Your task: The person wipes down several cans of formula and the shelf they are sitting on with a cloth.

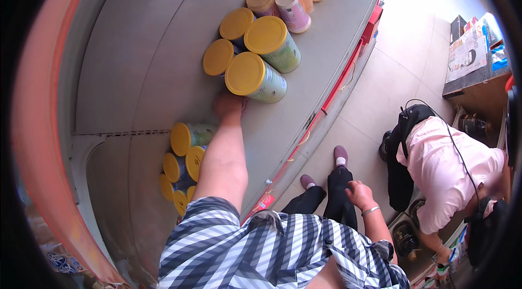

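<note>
My left arm reaches over a grey shelf, and my left hand is beside the nearest can with a yellow lid. The hand is blurred and its fingers are partly hidden, so its grip does not show. That can stands in a cluster with a second green can and two more yellow-lidded cans behind them. Another group of yellow-lidded cans lies left of my forearm, partly covered by it. Hanging near my waist, my right hand has loosely bent fingers and no object visible in it.
Lidded plastic jars stand farther along the shelf, beyond the cans. A red strip runs along its front edge. To my right a person in a pink shirt bends toward low shelving with dark bottles. Tiled floor lies between us.
</note>
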Demonstrator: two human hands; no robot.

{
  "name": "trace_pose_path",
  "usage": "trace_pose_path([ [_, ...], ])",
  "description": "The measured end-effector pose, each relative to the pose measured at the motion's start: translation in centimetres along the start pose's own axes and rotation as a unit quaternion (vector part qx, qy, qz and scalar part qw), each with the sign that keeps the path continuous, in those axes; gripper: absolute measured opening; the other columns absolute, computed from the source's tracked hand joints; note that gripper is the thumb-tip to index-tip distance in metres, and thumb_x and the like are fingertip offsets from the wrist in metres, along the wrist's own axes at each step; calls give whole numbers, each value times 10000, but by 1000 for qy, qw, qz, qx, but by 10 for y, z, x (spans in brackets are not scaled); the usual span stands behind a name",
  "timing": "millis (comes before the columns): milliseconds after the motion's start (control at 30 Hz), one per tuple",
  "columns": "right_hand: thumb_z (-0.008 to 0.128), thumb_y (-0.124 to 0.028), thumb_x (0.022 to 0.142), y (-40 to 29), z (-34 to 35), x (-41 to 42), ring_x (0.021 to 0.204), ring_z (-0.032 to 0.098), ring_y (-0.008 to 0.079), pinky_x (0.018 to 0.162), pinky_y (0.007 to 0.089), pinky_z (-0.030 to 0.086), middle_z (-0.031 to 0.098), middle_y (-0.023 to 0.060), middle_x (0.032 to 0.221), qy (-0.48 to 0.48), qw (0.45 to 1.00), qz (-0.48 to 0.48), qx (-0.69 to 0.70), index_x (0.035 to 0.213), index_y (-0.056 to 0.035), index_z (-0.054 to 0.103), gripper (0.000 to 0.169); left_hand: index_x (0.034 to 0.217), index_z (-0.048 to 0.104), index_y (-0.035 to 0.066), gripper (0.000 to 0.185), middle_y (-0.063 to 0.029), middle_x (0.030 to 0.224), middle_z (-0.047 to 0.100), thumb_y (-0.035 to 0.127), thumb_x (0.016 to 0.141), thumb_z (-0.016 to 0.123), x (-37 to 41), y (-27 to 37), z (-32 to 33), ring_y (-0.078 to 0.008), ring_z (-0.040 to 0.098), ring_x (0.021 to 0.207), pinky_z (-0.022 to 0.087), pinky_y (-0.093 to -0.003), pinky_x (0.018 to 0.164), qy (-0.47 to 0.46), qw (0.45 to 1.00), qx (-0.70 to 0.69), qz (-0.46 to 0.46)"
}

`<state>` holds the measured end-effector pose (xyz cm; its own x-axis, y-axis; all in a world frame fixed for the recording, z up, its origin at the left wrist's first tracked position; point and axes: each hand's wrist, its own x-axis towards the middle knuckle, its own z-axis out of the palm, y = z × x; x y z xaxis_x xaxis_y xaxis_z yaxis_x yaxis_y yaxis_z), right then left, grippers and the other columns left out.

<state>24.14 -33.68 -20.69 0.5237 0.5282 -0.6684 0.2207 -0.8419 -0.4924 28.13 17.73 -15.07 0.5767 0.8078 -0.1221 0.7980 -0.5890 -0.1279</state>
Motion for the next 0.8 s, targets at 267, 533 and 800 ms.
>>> trace_pose_path([
  [267,603,-284,816,9,7,1,935,608,326,805,416,499,621,139,1022,15,1000,4,2,1054,-93,615,305,1176,548,171,332,-24,1195,544,239,854,498,21,-13,-15,-237,494,1098,393,-431,845,35,967,210,140],
  [533,608,-263,815,13,17,5,946,597,332,822,408,488,620,138,1027,12,999,24,20,1042,-93,630,284,1096,612,150,292,-49,1075,610,166,840,473,13,-70,-27,-215,512,1072,434,-471,843,-148,718,558,388],
  [800,618,-270,806,18,20,12,931,602,330,803,413,497,615,141,1011,-29,998,0,-48,1041,-94,617,293,1101,611,180,291,5,1112,586,194,831,504,30,-38,-28,-197,510,1084,391,-427,875,118,810,438,372],
])
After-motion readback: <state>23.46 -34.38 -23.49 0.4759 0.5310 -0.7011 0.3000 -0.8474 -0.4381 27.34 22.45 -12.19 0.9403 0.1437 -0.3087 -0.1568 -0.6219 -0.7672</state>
